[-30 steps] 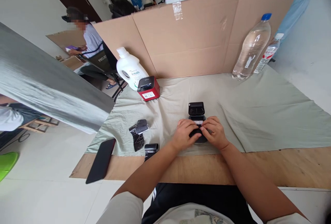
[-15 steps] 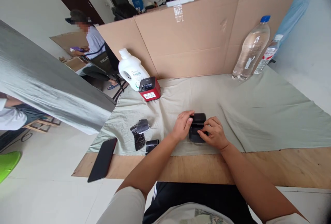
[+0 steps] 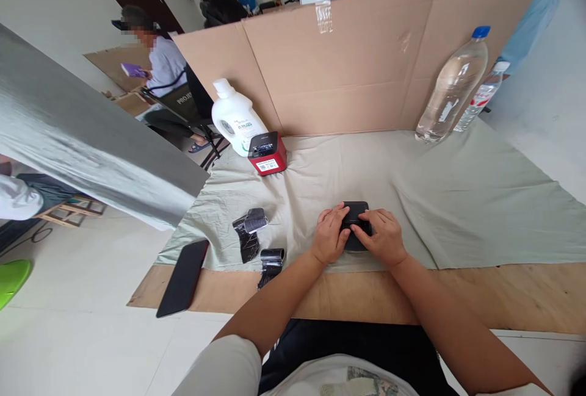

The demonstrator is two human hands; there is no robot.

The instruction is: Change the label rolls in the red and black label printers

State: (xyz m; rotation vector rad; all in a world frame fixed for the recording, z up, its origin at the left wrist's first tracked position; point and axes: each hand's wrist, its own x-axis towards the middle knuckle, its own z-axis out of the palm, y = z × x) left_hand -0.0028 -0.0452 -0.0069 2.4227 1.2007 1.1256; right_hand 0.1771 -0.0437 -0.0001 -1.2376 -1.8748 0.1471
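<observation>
While the left hand touches the black case from nine o'clock and the right hand from three, it sits on the cloth between them; their fingers are half curled over it, but whether they grip or press, I cannot tell. At ten o'clock from it stands a red box, at eight a black roll, at one a large bottle

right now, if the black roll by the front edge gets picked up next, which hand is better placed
Probably the left hand: it is nearer the black roll, which lies to its left. The right hand is farther off, across the black case.
</observation>
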